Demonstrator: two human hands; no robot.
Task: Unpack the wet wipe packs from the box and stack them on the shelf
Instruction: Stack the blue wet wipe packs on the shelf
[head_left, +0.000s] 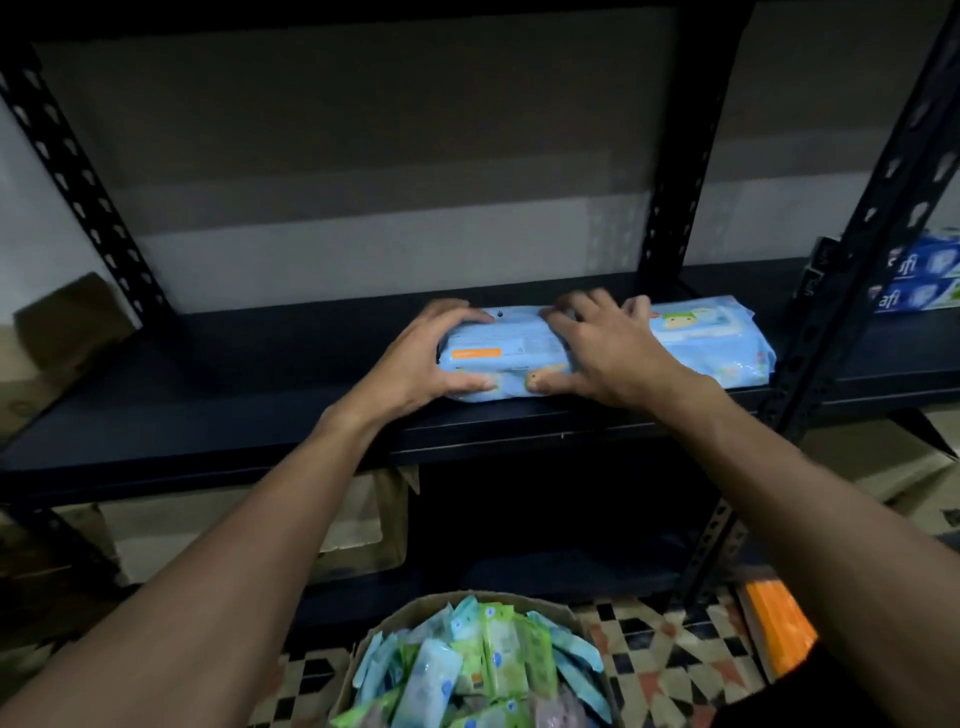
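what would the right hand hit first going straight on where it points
The right hand, gripping the blue wet wipe pack, looks free over the shelf; probably the grey wall behind, depth unclear.

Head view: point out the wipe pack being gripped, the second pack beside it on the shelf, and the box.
Gripped pack (511, 345), head view, printed top face.
Second pack (711, 338), head view, middle of its top face.
Box (344, 686), head view, cardboard side wall.
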